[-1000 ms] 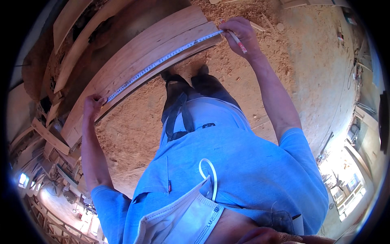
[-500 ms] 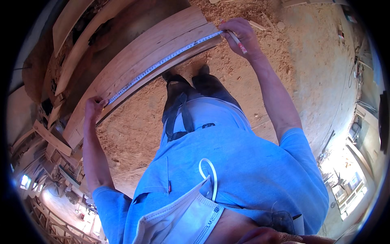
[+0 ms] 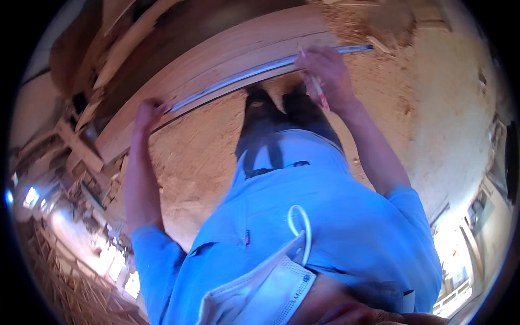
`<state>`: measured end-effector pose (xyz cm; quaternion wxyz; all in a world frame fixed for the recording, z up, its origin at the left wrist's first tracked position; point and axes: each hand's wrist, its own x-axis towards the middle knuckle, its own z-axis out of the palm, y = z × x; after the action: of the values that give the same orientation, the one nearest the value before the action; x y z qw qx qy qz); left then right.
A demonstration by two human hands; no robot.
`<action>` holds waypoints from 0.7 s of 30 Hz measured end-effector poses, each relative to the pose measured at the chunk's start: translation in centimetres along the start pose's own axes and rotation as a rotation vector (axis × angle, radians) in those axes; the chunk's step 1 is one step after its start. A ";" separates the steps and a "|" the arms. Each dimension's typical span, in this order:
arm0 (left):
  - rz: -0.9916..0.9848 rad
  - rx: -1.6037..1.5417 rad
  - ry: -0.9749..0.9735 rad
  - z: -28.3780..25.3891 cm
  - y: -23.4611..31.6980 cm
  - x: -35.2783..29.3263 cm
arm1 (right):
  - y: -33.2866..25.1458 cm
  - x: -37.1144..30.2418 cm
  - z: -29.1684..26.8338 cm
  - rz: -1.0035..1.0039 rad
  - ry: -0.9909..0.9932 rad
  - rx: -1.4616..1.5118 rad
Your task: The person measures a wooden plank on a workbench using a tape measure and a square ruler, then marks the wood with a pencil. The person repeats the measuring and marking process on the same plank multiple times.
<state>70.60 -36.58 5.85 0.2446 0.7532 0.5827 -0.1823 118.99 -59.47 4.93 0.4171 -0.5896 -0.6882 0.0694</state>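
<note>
A long wooden board runs across the upper view, with a tape measure's blade stretched along its near side. The blade's left part is in my left hand, which is closed on it at the board's left portion. Near the board's right end, my right hand grips a slim white-and-red pencil, its fingers blurred by motion. Beyond that hand the blade sticks out past the board, and its dark free end hangs over the sawdust. Whether the right fingers also touch the blade cannot be made out.
Sawdust and shavings cover the floor around the board. Curved timber pieces lean at the upper left. A short plank and other scrap wood lie at the left. My legs stand close to the board's near edge.
The blade's right end, formerly at my right fingers, now reaches well past them to the right. The whole view has shifted, and both hands appear farther right.
</note>
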 end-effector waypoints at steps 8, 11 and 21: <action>-0.128 0.036 -0.009 -1.2 2.8 -0.7 | -11.0 3.8 10.2 -0.106 -0.249 0.220; -0.150 0.048 0.038 -1.1 3.1 -1.2 | -12.2 4.7 12.0 -0.118 -0.392 0.147; -0.036 0.005 0.019 -0.5 2.1 -1.0 | -18.2 7.0 14.3 -0.020 -0.598 -0.307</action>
<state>72.37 -37.52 7.19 0.2337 0.7451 0.5979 -0.1808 96.22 -53.13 9.87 0.1037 -0.5925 -0.7881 0.1306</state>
